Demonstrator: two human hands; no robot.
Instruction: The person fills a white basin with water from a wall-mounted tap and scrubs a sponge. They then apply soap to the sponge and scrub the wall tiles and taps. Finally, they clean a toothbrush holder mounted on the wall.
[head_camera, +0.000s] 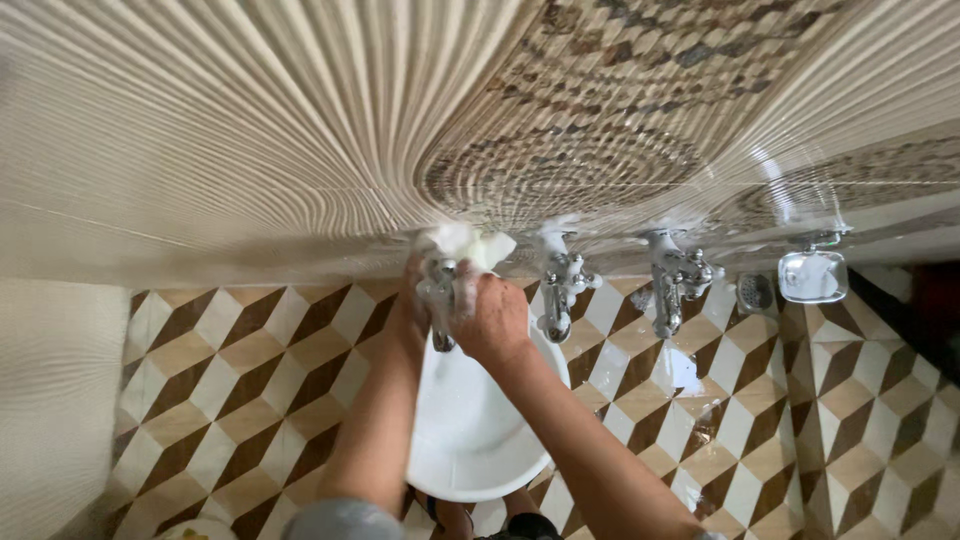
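soapy white cloth (470, 246) sits bunched at the top of the leftmost chrome tap (441, 300), right where the ribbed beige wall (200, 120) meets the patterned floor (250, 370). your right hand (492, 318) is curled around the tap body from its right side, fingers pressed in against the metal and the lower edge of the cloth, with foam showing on the knuckles. your left hand (410, 310) comes up on the tap's left side, touching it; most of that hand is hidden behind the tap and the cloth, so you cannot tell how its fingers are set.

under both hands stands a white basin (470, 440) on the floor, its far rim just below the tap spout, its near rim close to your feet at the bottom edge of the view. your forearms cross over its left and right sides.

further right along the wall are two more chrome taps, a middle tap (560, 290) just beside your right hand and a right tap (675, 285) beyond it, both flecked with foam. past them a small floor drain grate (756, 292) lies near the wall, and a clear soap dish (813, 275) is fixed to the wall at the right end. floor tiles near the right tap look wet.
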